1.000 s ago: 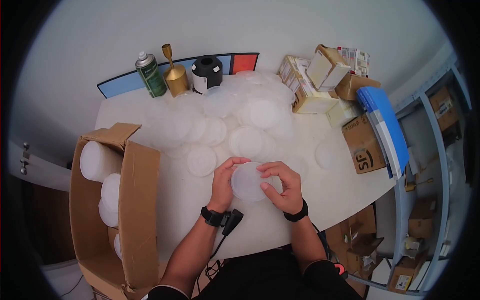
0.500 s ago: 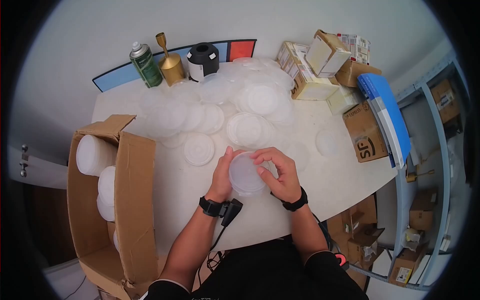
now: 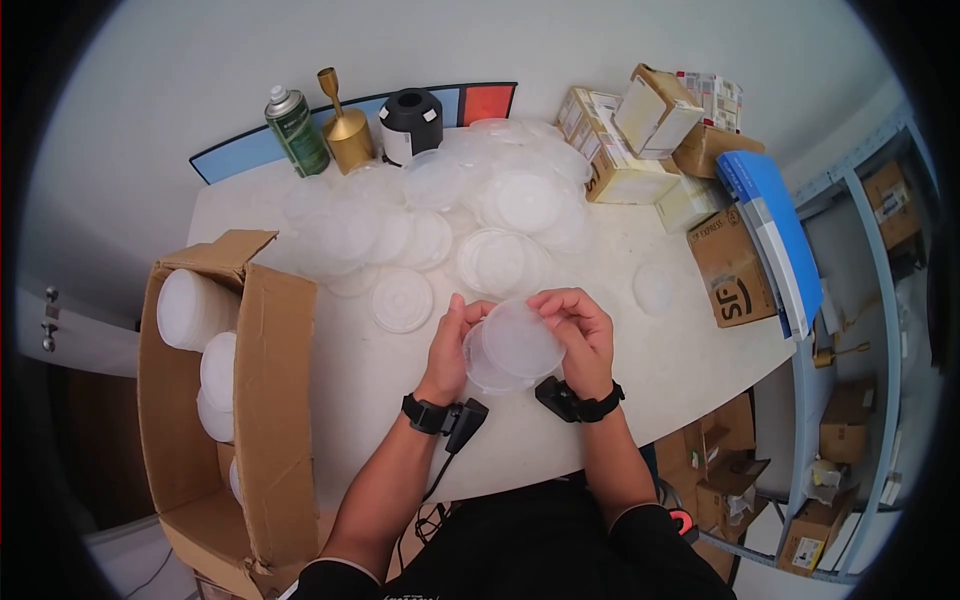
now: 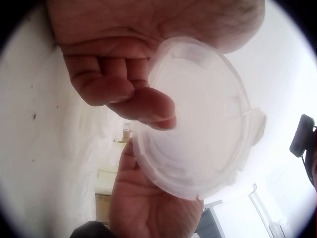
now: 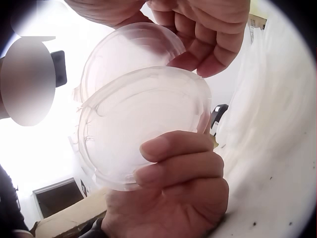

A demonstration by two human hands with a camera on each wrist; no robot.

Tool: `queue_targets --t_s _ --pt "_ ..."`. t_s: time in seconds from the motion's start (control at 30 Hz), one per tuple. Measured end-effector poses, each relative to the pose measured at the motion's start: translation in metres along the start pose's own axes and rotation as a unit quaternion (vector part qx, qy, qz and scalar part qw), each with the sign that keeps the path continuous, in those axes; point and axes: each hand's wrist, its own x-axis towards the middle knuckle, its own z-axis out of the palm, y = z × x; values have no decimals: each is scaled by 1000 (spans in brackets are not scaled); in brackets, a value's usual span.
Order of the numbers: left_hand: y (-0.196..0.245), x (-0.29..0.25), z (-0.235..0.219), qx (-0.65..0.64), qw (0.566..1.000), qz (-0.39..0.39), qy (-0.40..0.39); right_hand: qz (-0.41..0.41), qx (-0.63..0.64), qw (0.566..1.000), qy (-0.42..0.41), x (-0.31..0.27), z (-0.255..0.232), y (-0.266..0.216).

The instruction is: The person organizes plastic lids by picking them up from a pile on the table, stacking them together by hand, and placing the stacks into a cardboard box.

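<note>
Two round translucent lids are between the hands, partly overlapping. My left hand (image 3: 446, 352) pinches the lower-left lid (image 3: 488, 376) by its edge, with fingertips against its face in the right wrist view. The upper-right lid (image 3: 524, 341) is gripped at its right rim by my right hand (image 3: 587, 340), thumb and fingers curled on it. In the right wrist view, the right hand (image 5: 205, 29) holds the rear lid (image 5: 124, 54), and the left hand (image 5: 173, 193) holds the front one (image 5: 143, 114). Part of the left lid lies hidden behind the other in the head view.
Loose translucent lids (image 3: 400, 235) are heaped across the white table (image 3: 380, 430). A cardboard box (image 3: 280, 420) with stacked lids (image 3: 192, 310) stands left. Behind are a spray can (image 3: 297, 135), a gold holder (image 3: 349, 143) and a black-and-white object (image 3: 411, 128); small boxes (image 3: 625, 175) stand right.
The lids, formerly stacked almost as one, have slid apart. My right hand has shifted right, its fingers now on the edge of one lid; the left hand has barely moved.
</note>
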Motion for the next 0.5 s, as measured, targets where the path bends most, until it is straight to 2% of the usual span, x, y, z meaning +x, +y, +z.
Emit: queue_targets --t_s 0.17,0.3,0.5 --pt "-4 2 1 36 999 25 1 -19 -9 999 -29 -2 6 1" --pt "3 -2 0 79 994 67 -14 -44 -100 991 -80 -3 10 5" --pt "6 -3 2 40 998 44 -31 -121 -233 962 -70 -1 21 -3"
